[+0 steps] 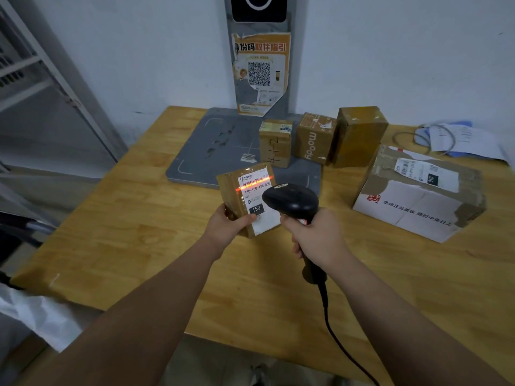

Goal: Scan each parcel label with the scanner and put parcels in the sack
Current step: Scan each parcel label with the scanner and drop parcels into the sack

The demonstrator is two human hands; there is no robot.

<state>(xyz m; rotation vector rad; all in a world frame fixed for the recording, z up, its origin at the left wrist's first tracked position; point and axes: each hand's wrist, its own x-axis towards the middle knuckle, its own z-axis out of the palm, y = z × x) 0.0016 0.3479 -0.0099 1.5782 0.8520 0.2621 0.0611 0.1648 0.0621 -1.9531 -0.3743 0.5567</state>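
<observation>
My left hand (226,224) holds a small brown parcel (235,190) tilted up above the wooden table (133,235), its white label (256,188) facing me. My right hand (315,238) grips a black corded scanner (292,201) just right of the parcel. An orange scan line falls across the barcode at the label's top. Three small brown parcels (276,142), (315,137), (358,135) stand in a row at the back. A larger white and brown box (418,196) sits at the right. A white sack (36,316) shows at the lower left edge.
A grey scanning pad (211,146) with an upright post and an orange poster (260,73) stands at the table's back. Papers and a cable loop (451,140) lie at the far right. A metal shelf frame (55,87) is at the left.
</observation>
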